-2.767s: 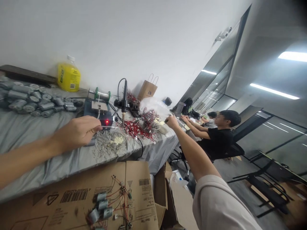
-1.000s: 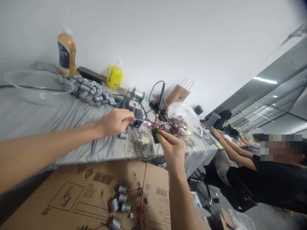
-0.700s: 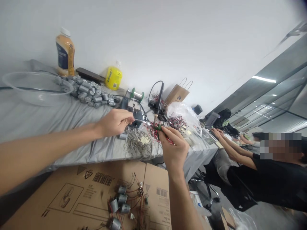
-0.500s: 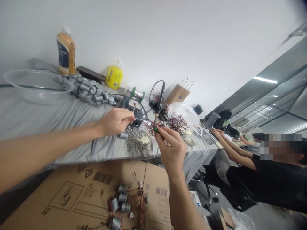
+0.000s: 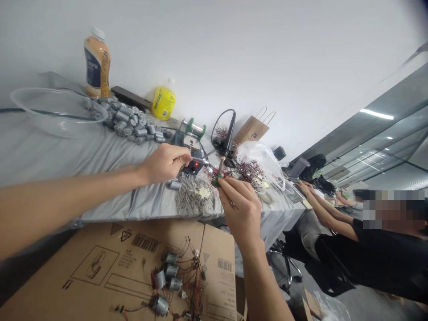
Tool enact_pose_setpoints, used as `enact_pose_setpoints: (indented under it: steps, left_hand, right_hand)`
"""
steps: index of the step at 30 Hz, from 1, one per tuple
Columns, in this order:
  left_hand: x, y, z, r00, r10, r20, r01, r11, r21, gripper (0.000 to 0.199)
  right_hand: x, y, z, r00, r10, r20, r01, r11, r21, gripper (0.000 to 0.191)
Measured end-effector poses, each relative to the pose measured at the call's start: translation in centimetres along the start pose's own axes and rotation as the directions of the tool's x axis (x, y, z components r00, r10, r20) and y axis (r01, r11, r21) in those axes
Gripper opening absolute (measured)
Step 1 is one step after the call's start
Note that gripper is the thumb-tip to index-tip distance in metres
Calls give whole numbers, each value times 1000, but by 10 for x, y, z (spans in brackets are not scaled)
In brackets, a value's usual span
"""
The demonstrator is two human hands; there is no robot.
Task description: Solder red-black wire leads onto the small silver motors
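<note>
Just under the soldering iron, the right hand pinches a green board, probably light, stiff and breakable, best held by its edges; left of the iron, the left hand pinches a silver stick.

Pale wall behind, dark-edged glass panes at right — bright light strip in them. Table along wall, draped in wrinkled grey cloth. Black chair on metal legs — grey floor beneath.

My right hand pinches a green circuit board right at the soldering iron! My left hand grips a silvery rod.
</note>
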State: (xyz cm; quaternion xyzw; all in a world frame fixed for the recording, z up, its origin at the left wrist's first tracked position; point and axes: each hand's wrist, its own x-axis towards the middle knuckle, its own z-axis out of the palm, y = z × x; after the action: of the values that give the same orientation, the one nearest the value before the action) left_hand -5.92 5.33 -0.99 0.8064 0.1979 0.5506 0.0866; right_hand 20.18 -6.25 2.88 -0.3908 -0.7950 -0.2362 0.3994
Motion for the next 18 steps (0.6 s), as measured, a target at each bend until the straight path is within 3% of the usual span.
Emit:
enact_pose_setpoints:
  steps: [4,8,14,18]
  left_hand:
    - [0,1,0,1000,-20,-5,20,1000,-18,41]
    - [0,0,0,1000,-13,-15,13,1000,-25,41]
    - [0,-1,1,1000,-11,-26,10,1000,-28,40]
    - [0,-1,1,999,-30,-18,29,999,-28,39]
  right_hand:
    - [3,5,-10,1000,-10,16,9,1000,12,28]
    - [7,13,-3,999,-37,-9,37,999,-11,31]
    - [-2,11,-9,986,-110,124,114,993,-22,35]
    - [-1,14,-15,992,-110,62,112,993,-31,38]
